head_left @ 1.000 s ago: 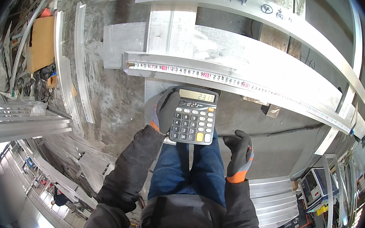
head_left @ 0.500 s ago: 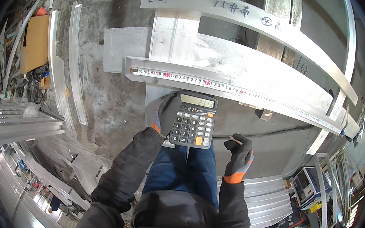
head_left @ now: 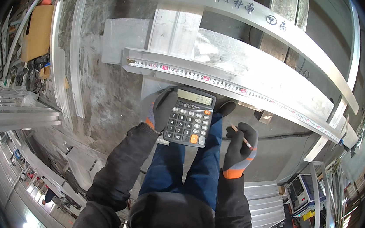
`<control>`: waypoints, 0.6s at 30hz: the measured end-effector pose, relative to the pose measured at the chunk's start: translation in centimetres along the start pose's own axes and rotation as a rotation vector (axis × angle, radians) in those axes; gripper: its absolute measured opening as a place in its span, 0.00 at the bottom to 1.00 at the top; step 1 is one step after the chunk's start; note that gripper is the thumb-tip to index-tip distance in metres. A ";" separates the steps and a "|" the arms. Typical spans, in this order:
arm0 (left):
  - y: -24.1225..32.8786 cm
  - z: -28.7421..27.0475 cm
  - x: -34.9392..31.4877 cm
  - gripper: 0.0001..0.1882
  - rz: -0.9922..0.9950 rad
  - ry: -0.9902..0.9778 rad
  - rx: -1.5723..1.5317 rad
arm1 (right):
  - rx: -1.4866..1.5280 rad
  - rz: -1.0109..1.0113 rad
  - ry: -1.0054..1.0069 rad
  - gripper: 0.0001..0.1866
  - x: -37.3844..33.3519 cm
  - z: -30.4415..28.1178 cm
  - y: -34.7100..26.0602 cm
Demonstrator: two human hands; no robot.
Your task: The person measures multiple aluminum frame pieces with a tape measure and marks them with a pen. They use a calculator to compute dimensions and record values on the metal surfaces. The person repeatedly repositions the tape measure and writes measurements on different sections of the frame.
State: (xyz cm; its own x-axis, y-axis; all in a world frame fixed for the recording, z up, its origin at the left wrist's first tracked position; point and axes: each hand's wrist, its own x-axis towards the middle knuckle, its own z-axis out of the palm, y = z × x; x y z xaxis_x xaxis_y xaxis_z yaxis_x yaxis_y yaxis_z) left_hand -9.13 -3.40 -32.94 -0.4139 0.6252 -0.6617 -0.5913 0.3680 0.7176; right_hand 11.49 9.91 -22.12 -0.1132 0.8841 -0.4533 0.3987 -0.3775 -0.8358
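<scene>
My left hand (head_left: 161, 110), in a dark glove with an orange cuff, is closed on the left side of a black desk calculator (head_left: 189, 117). Its grey display shows digits and its keys face up. To the right, my right hand (head_left: 239, 149), gloved alike, pinches a thin pencil (head_left: 245, 141), held tilted and apart from the calculator. Just beyond the calculator lies a silver metal channel (head_left: 186, 75). A tape measure's extended blade (head_left: 225, 83) runs along inside it toward the right.
A long metal strip (head_left: 245, 10) with handwriting lies across the far side. Underneath is a wide metal plate (head_left: 123, 42). Metal profiles (head_left: 76, 55) and a brown board (head_left: 37, 34) are at the left. A boxy machine (head_left: 304, 194) and ribbed metal sheets (head_left: 260, 196) sit at lower right.
My right hand has turned and the pencil now points up and left. The calculator has shifted slightly left in view and tilted. One of my shoes has come into sight beyond it.
</scene>
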 end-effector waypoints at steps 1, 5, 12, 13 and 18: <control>-0.2 0.1 0.0 0.20 0.041 -0.020 -0.020 | -0.046 -0.068 0.012 0.05 0.5 0.2 -0.1; 0.1 0.5 -0.1 0.18 -0.092 0.084 -0.083 | -0.271 -0.324 -0.032 0.08 3.0 0.8 -1.0; 1.9 0.9 -0.6 0.16 0.061 0.033 0.169 | -0.260 -0.488 -0.058 0.09 5.3 3.2 -2.1; 1.9 0.9 -0.7 0.16 0.023 0.053 0.168 | -0.285 -0.526 -0.064 0.09 5.5 3.5 -1.9; 1.4 1.0 -0.5 0.15 -0.014 0.085 0.107 | -0.325 -0.583 -0.095 0.12 6.3 4.5 -1.0</control>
State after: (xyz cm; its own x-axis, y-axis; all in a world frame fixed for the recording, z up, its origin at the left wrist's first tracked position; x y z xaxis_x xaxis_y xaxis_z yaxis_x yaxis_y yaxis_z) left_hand -9.03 -2.51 -31.35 -0.4655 0.5606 -0.6849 -0.5223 0.4507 0.7239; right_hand 6.32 14.65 -25.57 -0.4665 0.8845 0.0059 0.5001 0.2692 -0.8231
